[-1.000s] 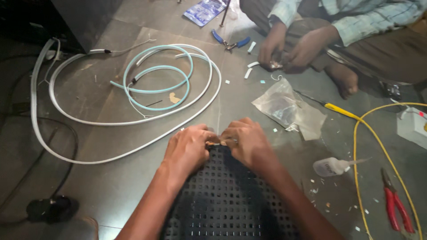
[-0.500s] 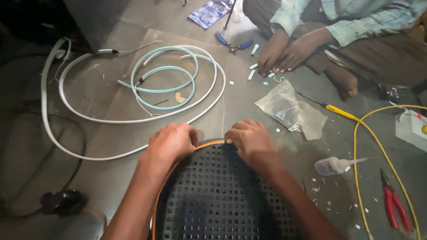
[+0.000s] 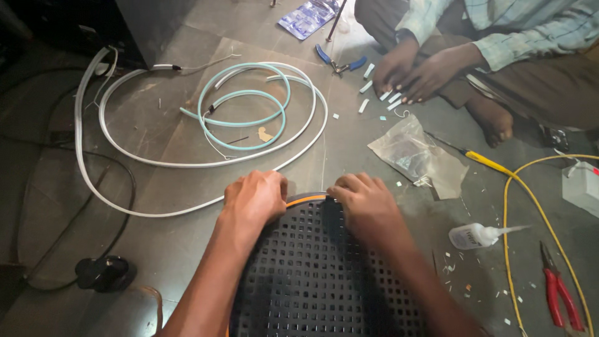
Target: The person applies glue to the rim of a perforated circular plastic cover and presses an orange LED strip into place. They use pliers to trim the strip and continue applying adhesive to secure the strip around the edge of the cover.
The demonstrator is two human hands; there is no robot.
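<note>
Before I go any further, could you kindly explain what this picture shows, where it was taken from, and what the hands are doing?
The picture comes from a camera worn on a person's head, looking down at their own two bare hands; there is no machine. The left hand and right hand both press on the top edge of a black perforated panel, where an orange strip runs along the rim.

On the grey floor lie a looped white strip and a teal strip coiled inside it, a clear plastic bag, a small white glue bottle, red pliers, blue-handled pliers and a yellow cable.

At the top right a second person sits on the floor, their hands touching small white pieces.
</note>
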